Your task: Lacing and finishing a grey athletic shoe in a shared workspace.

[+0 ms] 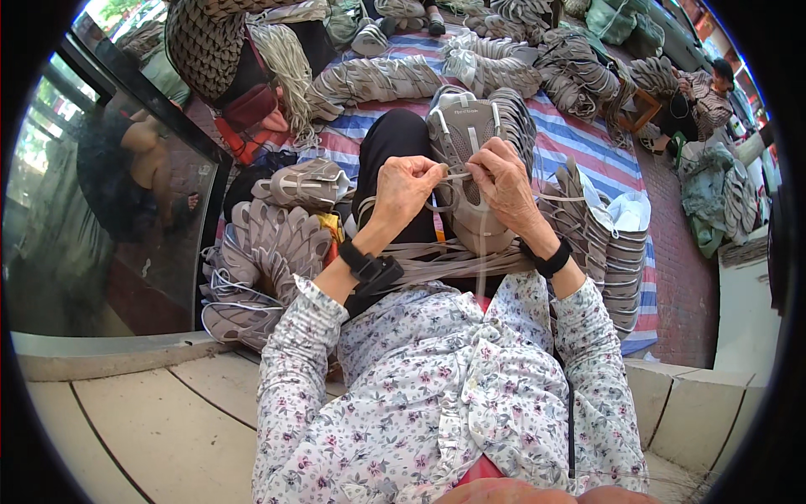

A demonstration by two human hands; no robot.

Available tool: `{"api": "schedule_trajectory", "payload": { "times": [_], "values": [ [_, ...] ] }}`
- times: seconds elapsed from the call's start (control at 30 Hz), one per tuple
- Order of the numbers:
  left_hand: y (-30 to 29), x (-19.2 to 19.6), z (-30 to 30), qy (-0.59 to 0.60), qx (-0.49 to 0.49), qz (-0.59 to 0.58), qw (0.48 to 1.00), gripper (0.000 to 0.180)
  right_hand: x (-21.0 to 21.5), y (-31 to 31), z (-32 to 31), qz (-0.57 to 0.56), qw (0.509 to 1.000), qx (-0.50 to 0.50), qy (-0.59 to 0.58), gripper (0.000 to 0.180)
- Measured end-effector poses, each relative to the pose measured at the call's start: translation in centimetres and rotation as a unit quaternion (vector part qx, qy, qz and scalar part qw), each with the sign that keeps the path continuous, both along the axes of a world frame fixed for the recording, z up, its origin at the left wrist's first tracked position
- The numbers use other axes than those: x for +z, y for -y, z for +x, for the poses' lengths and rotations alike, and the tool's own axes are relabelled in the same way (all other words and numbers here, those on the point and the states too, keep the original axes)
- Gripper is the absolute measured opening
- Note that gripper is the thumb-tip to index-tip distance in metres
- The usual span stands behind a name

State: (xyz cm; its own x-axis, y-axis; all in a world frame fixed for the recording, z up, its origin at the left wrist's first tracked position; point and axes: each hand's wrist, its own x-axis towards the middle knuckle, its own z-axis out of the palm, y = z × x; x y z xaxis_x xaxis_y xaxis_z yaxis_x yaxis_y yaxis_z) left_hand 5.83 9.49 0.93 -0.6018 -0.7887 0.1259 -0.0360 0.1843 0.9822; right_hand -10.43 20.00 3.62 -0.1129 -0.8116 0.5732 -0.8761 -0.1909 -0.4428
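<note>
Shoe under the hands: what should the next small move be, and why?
Probably ease the lace gently snug: the left hand and right hand each seem to pinch it at the fingertips, with a short stretch between them over the shoe. I'd go slowly, since the fingers hide which hole it runs through.

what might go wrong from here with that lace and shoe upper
The lace held by the left hand and right hand could slip free. The loose laces bunched nearby might snag or tangle with it. The grey shoe upper might shift if the lace is pulled hard.
</note>
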Motion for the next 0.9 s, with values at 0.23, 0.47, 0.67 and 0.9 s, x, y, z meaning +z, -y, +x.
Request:
{"api": "schedule_trajectory", "payload": {
  "times": [0.23,0.47,0.67,0.9],
  "values": [
    [0.3,-0.6,-1.1,0.070,0.008,-0.062,0.996,0.020,-0.9,0.0,-0.2,-0.031,0.999,-0.002,0.021,0.006],
    [-0.3,-0.1,-1.6,0.138,0.017,-0.075,0.987,0.021,-1.2,-0.3,-0.2,-0.040,0.998,-0.001,0.037,0.005],
    [-0.5,-0.1,-1.6,0.131,0.024,-0.084,0.988,0.020,-1.4,-0.3,-0.2,-0.041,0.998,-0.005,0.047,0.004],
    [-0.5,0.4,-1.6,0.142,0.045,-0.126,0.981,0.021,-1.7,-0.3,-0.3,-0.031,0.998,-0.007,0.052,0.005]
  ]
}}
